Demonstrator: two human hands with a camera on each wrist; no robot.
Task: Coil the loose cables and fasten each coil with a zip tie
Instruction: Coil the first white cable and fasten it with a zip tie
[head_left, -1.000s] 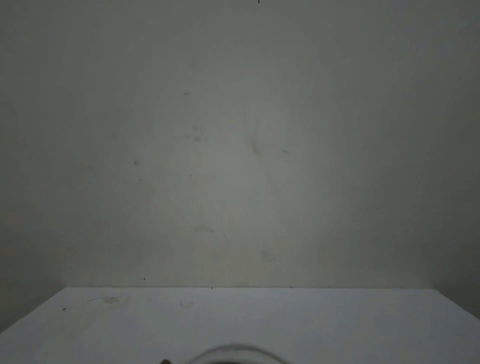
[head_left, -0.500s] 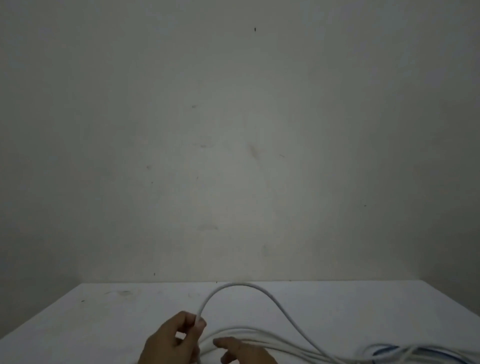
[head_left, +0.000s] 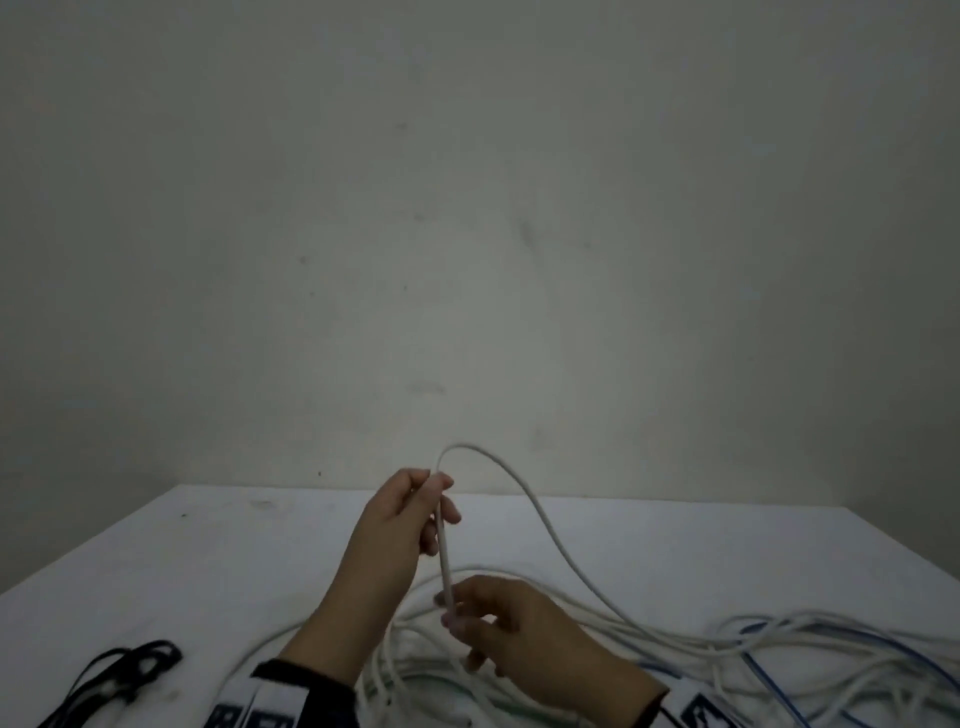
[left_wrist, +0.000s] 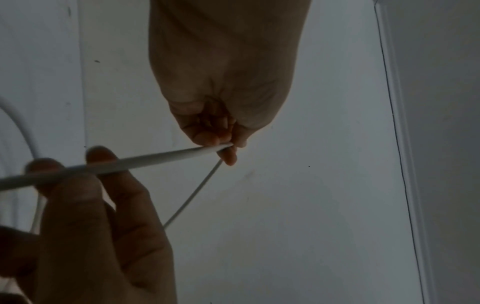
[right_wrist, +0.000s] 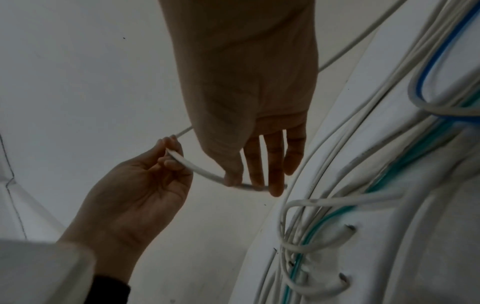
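Observation:
A white cable (head_left: 540, 519) rises in an arch above the white table (head_left: 208, 545). My left hand (head_left: 441, 499) pinches it just under the top of the arch. My right hand (head_left: 452, 613) pinches the same cable lower down, and a short straight stretch runs between the hands. In the left wrist view the left hand (left_wrist: 228, 148) grips the cable (left_wrist: 168, 157). In the right wrist view the right hand (right_wrist: 249, 183) holds the cable (right_wrist: 200, 170) between thumb and fingers. From the arch the cable drops right into a loose pile (head_left: 727, 660). I see no zip tie.
The pile of white, blue and green cables (right_wrist: 389, 164) spreads over the table's near right. A black cable (head_left: 119, 670) lies at the near left. A bare wall (head_left: 467, 260) stands behind the table's far edge.
The head view has tilted down, bringing both hands and the cable pile into frame. The left hand has lifted its pinch of the white cable higher above the right hand.

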